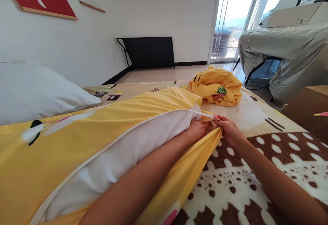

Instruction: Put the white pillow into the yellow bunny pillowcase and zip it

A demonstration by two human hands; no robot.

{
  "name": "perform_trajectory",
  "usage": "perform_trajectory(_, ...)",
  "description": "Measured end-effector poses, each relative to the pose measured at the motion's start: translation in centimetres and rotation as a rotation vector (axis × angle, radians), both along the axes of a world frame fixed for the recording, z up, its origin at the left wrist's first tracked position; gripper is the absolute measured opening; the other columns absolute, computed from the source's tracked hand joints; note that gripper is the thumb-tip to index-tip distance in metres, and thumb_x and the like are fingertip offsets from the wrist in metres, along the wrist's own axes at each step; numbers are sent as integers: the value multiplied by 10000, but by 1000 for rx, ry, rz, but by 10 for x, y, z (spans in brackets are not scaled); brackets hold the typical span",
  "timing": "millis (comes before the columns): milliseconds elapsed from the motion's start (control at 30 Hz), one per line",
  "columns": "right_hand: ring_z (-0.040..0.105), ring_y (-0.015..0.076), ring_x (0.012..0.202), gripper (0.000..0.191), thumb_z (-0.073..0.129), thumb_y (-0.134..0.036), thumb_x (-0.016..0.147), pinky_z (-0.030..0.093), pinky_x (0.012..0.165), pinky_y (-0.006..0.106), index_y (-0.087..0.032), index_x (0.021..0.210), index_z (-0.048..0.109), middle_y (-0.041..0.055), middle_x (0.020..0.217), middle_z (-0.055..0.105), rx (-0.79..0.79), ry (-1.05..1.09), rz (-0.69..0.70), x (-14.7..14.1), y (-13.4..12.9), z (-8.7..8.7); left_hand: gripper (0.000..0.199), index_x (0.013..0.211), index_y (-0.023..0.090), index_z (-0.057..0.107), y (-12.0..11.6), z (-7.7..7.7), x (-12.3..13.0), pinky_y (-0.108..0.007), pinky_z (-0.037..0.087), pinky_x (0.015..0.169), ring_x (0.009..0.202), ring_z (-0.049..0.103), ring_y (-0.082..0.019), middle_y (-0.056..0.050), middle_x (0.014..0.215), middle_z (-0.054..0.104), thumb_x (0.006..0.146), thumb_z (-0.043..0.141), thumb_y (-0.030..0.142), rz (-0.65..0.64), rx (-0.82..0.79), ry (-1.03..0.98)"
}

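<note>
A yellow cover lies across the bed with its long zipper side open, and a white quilt shows inside. At the far end of that opening, my left hand is closed on the cover's corner, its fingertips partly hidden in the fabric. Right beside it, my right hand pinches the edge of the cover where the zipper tape ends. The lower yellow flap hangs from between the hands toward the front.
A bunched yellow cloth sits on the patterned blanket beyond my hands. At left is a white pillow. Cardboard boxes and plastic-covered furniture stand at right; a black panel leans by the wall.
</note>
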State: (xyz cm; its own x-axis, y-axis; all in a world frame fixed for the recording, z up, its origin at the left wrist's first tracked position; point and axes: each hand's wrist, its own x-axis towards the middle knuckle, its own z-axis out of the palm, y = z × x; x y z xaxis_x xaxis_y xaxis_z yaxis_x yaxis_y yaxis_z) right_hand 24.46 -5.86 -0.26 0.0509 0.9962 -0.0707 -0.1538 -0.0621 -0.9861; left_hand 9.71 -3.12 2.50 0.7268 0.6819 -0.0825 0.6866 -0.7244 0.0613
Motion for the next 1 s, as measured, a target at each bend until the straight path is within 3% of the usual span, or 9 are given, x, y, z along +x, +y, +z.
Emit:
perform_trajectory(100,457,113,561,278,637,-329,594,323,526,228,-173,813,564,-18,664,560,9,-104,64,3,-1,3,450,1367,180,423,2,-5,2,-448,348,1041,1178,547,-273,-119,1278,601,940,317,275,49,11,-10)
perform_trajectory(167,440,116,543,251,595,-270,599,290,513,230,-181,831,554,-26,640,553,44,-377,59,7,-1,3,437,1328,129,466,3,-8,3,-433,337,1055,1223,509,-276,-146,1294,583,929,327,242,64,20,-11)
perform_trajectory(267,446,137,566,202,527,-176,623,270,547,243,-191,824,545,-11,627,568,139,-926,-70,10,0,2,404,1247,76,530,4,-12,4,-411,316,1074,1252,475,-276,-171,1287,581,903,356,198,62,41,-9)
perform_trajectory(367,491,168,621,110,449,-169,739,274,583,263,-190,794,542,50,693,610,233,-1211,-116,10,1,-1,388,1206,64,547,4,-15,5,-412,322,1062,1182,531,-268,-178,1196,634,900,331,162,46,68,8)
perform_trajectory(567,518,185,715,127,409,-185,754,331,648,261,-196,749,535,78,794,629,373,-1102,-151,9,3,-1,401,1219,14,501,0,-15,5,-421,297,1063,1063,595,-270,-200,1059,675,891,290,108,-6,130,73)
perform_trajectory(833,468,147,650,148,411,-299,702,352,575,234,-189,734,504,6,690,560,178,-513,-176,0,6,-12,399,1225,65,496,-6,-9,6,-428,332,1031,1011,624,-265,-174,1022,687,889,283,99,-9,117,70)
perform_trajectory(900,474,147,655,133,434,-298,694,357,584,235,-190,741,497,5,701,570,155,-551,-207,0,7,-13,406,1230,56,492,-6,-8,6,-453,336,1030,1016,623,-280,-187,1033,687,889,279,105,16,98,54)
perform_trajectory(1000,498,154,681,105,461,-206,670,350,611,239,-188,753,524,20,734,604,181,-794,-169,5,9,-11,384,1177,88,542,-5,-6,8,-455,326,1051,1044,615,-270,-161,1026,698,877,304,113,54,51,16)
